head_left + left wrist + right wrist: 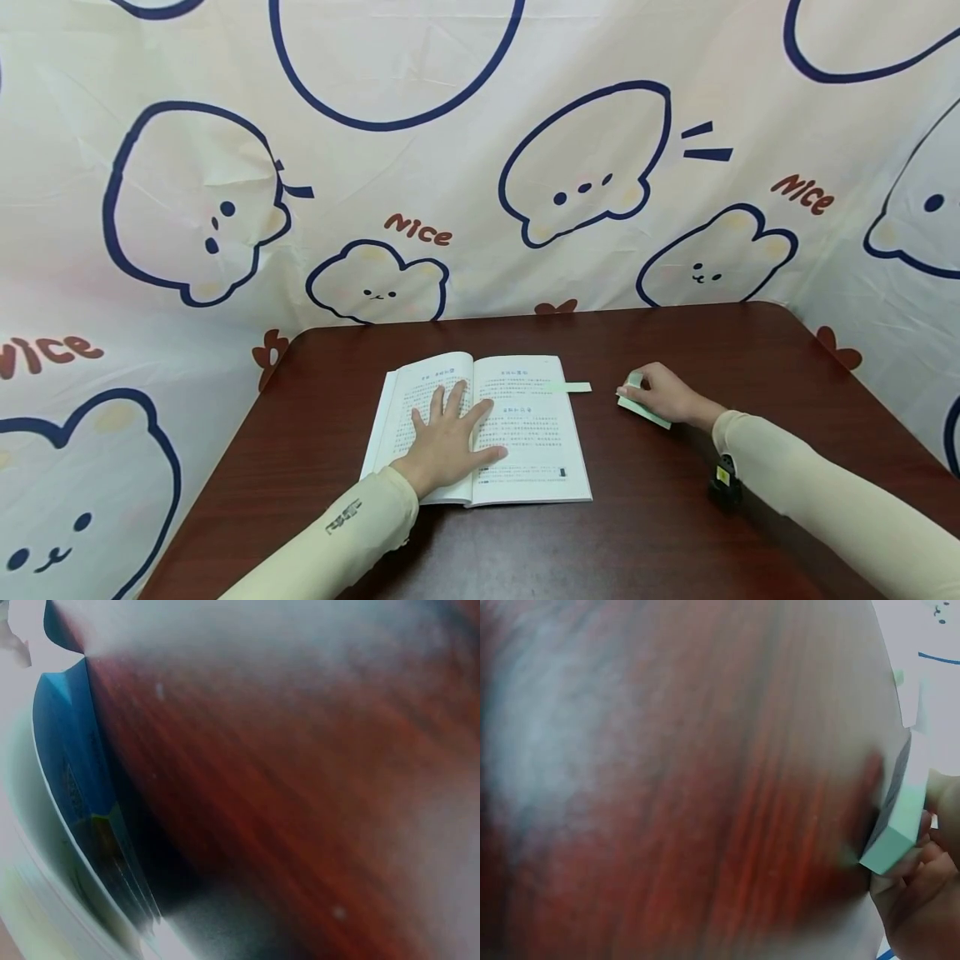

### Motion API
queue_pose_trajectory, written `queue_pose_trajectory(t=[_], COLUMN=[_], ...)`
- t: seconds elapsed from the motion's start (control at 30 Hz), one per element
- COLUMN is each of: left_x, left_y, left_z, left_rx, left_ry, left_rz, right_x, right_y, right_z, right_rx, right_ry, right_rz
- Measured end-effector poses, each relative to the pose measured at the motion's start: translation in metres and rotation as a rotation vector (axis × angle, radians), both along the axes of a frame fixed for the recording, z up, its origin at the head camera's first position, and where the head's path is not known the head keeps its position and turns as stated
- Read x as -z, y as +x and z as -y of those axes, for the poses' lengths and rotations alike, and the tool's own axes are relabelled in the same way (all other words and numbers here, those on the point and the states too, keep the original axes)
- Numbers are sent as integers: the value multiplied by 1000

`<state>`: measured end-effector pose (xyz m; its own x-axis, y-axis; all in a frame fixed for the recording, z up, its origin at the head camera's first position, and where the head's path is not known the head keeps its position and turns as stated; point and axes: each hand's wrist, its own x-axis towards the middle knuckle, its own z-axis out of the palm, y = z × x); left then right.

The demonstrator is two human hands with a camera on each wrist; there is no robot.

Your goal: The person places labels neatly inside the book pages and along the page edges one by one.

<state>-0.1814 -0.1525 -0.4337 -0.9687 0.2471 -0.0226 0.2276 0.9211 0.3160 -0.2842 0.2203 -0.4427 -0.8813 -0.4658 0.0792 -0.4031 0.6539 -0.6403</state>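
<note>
An open book with printed pages lies on the table. My left hand rests across its left page and middle fold with fingers spread, the thumb reaching onto the right page. A pale green sticky strip sticks out past the right page's edge, near the top. To the right of the book, my right hand grips a pale green pad of sticky notes; one sheet curls up by the fingers. In the right wrist view, the pad shows its thick side, with the fingers behind it.
The dark reddish-brown table extends around the book. Behind it hangs a cream cloth with cartoon drawings, which also covers both sides. A small black device is worn at my right wrist. The book's blue cover shows in the left wrist view.
</note>
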Motion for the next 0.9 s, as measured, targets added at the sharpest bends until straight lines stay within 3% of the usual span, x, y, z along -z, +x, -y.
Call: queue_pose_trajectory(t=[0.23,0.47,0.9], left_x=[-1,-2,0], left_y=[0,1,0], left_z=[0,-1,0], left_rx=[0,-5,1], left_ry=[-5,0,4], left_rz=[-2,3,0], right_x=[5,5,0], right_y=[0,2,1], right_z=[0,3,4], right_rx=[-10,13,23], right_ry=[31,80,35], right_rz=[-35,-15,34])
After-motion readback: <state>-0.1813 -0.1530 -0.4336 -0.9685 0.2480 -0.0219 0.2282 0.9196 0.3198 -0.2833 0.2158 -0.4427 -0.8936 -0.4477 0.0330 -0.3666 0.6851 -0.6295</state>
